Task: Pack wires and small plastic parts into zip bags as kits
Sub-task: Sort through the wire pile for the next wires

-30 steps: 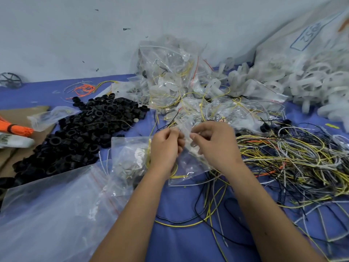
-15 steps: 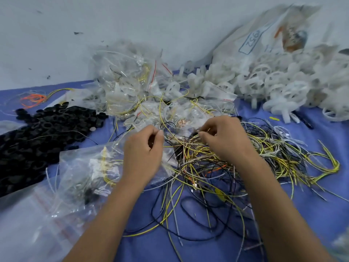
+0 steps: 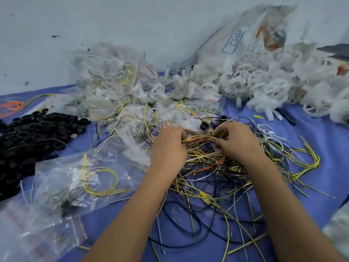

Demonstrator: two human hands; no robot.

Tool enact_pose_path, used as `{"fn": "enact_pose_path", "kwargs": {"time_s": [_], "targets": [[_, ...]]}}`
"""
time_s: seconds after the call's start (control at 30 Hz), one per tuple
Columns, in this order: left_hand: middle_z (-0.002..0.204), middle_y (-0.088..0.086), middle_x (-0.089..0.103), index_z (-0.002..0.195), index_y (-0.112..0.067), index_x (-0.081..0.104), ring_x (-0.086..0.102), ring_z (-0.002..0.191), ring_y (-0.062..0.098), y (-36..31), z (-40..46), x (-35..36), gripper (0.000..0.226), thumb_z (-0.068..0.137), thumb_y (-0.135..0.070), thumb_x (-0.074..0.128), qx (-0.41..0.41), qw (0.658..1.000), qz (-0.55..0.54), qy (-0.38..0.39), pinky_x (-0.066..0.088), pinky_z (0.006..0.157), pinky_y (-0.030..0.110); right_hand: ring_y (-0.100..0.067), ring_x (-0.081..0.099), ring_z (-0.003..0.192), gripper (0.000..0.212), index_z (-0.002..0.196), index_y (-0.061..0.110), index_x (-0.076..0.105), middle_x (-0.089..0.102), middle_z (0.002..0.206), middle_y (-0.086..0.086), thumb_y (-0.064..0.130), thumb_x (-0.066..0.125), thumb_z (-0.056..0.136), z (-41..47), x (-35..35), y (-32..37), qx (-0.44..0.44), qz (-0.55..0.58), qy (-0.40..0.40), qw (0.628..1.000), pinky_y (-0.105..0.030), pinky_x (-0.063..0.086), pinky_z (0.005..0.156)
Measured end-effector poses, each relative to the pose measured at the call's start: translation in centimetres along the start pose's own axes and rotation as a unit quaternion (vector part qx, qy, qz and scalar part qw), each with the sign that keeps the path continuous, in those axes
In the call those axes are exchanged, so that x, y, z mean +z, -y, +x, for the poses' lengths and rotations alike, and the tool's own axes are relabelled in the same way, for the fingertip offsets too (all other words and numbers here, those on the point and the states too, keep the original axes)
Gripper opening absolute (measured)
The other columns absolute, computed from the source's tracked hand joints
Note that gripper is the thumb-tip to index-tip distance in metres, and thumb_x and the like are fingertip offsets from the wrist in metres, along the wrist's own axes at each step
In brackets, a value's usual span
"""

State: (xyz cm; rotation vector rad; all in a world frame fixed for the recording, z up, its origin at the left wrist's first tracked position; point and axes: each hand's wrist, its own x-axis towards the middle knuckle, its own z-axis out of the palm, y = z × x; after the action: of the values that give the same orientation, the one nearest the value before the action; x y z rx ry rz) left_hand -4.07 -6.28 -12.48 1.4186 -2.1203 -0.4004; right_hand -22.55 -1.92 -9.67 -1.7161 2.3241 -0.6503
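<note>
A tangled heap of yellow, black, white and orange wires covers the blue table in front of me. My left hand and my right hand both dig into its top, each pinching the same small bunch of wires stretched between them. A filled zip bag with a coiled yellow wire lies flat to the left of my left forearm, apart from the hand. Black plastic rings are piled at far left. White plastic wheels are heaped at the back right.
A mound of packed zip bags leans against the wall at the back. A large clear bag lies at the front left. A big labelled sack sits behind the white wheels. Orange wires lie far left.
My view has swung right. My left hand let go of the zip bag, which now lies on the table, and both hands moved right into the wire heap and took a bunch.
</note>
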Motion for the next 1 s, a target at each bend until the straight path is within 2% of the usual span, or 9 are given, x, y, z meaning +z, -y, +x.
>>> {"fn": "enact_pose_path", "kwargs": {"time_s": [0.13,0.27,0.37,0.5,0.63,0.77,0.83,0.93,1.0], "targets": [[0.093,-0.004,0.068,0.095,-0.022,0.07,0.064,0.087,0.019,0.6,-0.3,-0.4,0.005,0.09,-0.021,0.073,-0.017,0.996,-0.081,-0.019,0.054,0.083,0.04,-0.029,0.066,0.092,0.011,0.103,0.014,0.074,0.074,0.099,-0.011,0.015,0.066,0.095,0.6,0.2,-0.7,0.018,0.032,-0.075,0.996,-0.036,0.053,0.083],[0.083,-0.009,0.064,0.092,-0.022,0.066,0.062,0.076,0.014,0.8,0.1,-0.6,0.008,0.091,-0.025,0.074,-0.041,0.992,-0.115,-0.022,0.056,0.076,0.04,-0.022,0.058,0.078,0.014,0.104,0.005,0.072,0.073,0.098,-0.015,0.011,0.062,0.096,1.0,0.3,-1.4,0.067,0.09,-0.152,0.982,-0.027,0.042,0.075],[0.096,-0.003,0.063,0.097,-0.024,0.062,0.063,0.087,0.02,0.9,0.4,-0.5,0.019,0.086,-0.021,0.078,-0.052,0.994,-0.092,-0.006,0.056,0.084,0.042,-0.014,0.06,0.06,0.012,0.098,0.006,0.072,0.067,0.079,0.0,0.011,0.062,0.096,0.9,0.1,-1.5,0.085,0.144,-0.182,0.969,-0.022,0.048,0.062],[0.108,-0.001,0.056,0.1,-0.026,0.062,0.06,0.098,0.022,0.5,0.5,-0.3,0.027,0.08,-0.026,0.081,-0.048,0.996,-0.066,-0.026,0.052,0.087,0.038,-0.021,0.067,0.076,0.019,0.094,0.01,0.078,0.073,0.082,-0.004,0.024,0.066,0.096,0.8,-0.3,-1.4,0.062,0.166,-0.139,0.974,-0.032,0.051,0.073],[0.109,-0.001,0.054,0.099,-0.027,0.067,0.055,0.106,0.022,-0.7,0.9,0.0,0.024,0.081,-0.031,0.083,-0.006,1.0,-0.018,-0.004,0.047,0.088,0.034,-0.027,0.067,0.08,0.022,0.102,0.01,0.08,0.077,0.09,-0.012,0.026,0.066,0.096,1.0,-0.8,-0.9,0.035,0.082,-0.094,0.992,-0.032,0.049,0.076],[0.108,0.0,0.048,0.106,-0.026,0.069,0.047,0.11,0.023,-2.1,1.4,0.5,0.024,0.085,-0.017,0.078,0.056,0.996,0.065,-0.015,0.041,0.08,0.032,-0.031,0.064,0.097,0.021,0.109,0.014,0.076,0.07,0.102,-0.014,0.017,0.074,0.088,0.9,-1.2,-0.3,0.0,0.022,-0.207,0.978,-0.041,0.053,0.089],[0.111,0.003,0.05,0.109,-0.021,0.07,0.047,0.112,0.025,-2.8,1.9,0.6,0.023,0.088,-0.014,0.075,0.073,0.992,0.103,-0.015,0.047,0.083,0.035,-0.022,0.062,0.084,0.018,0.102,0.015,0.075,0.067,0.091,-0.005,0.012,0.076,0.084,0.6,-1.5,0.2,-0.067,0.051,-0.259,0.962,-0.032,0.051,0.079],[0.117,0.01,0.053,0.11,-0.018,0.07,0.048,0.118,0.031,-3.2,2.8,0.6,0.021,0.09,-0.016,0.073,0.063,0.986,0.157,0.015,0.049,0.09,0.04,-0.003,0.062,0.07,0.016,0.095,0.018,0.078,0.07,0.078,0.006,0.009,0.077,0.082,0.5,-1.9,1.1,-0.17,0.087,-0.127,0.973,-0.012,0.045,0.065],[0.119,0.013,0.057,0.111,-0.017,0.07,0.051,0.12,0.034,-3.3,3.1,0.4,0.021,0.091,-0.016,0.072,0.052,0.982,0.176,0.047,0.049,0.091,0.042,-0.008,0.068,0.079,0.023,0.1,0.02,0.079,0.075,0.087,0.004,0.007,0.075,0.082,0.7,-1.5,1.5,-0.183,0.031,0.001,0.983,-0.014,0.048,0.069]]}}
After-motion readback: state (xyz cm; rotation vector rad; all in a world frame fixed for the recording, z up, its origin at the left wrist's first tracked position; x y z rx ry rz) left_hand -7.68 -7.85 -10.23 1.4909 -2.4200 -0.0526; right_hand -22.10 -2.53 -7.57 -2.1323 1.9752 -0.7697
